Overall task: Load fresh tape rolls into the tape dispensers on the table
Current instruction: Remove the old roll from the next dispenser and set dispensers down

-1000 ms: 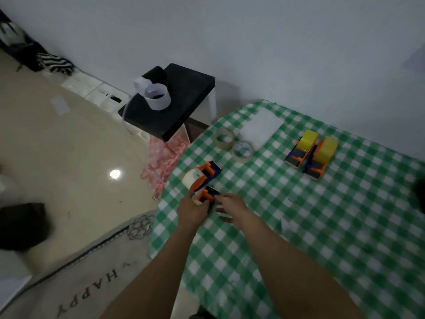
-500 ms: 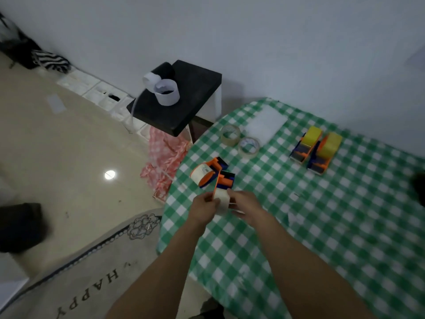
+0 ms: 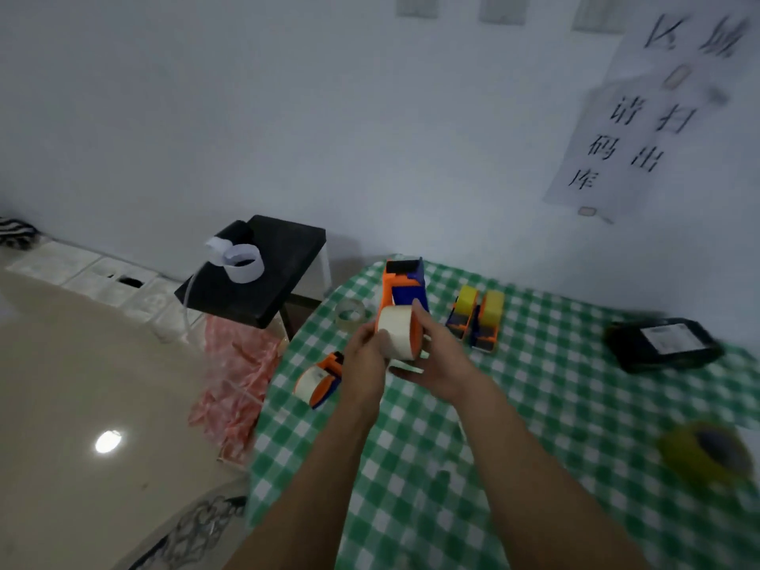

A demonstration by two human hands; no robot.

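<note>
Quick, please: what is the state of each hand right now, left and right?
Left hand: closed, fingers curled on the white tape roll.
Right hand: closed, holding the orange and blue dispenser that carries the roll.

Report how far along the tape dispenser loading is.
Done, apparently: two blue-orange dispensers with yellow rolls and an orange dispenser with a white roll lie on the checked table. In hand: the left hand and right hand hold an orange-blue dispenser with a white tape roll. Left: a clear tape roll lies loose.
</note>
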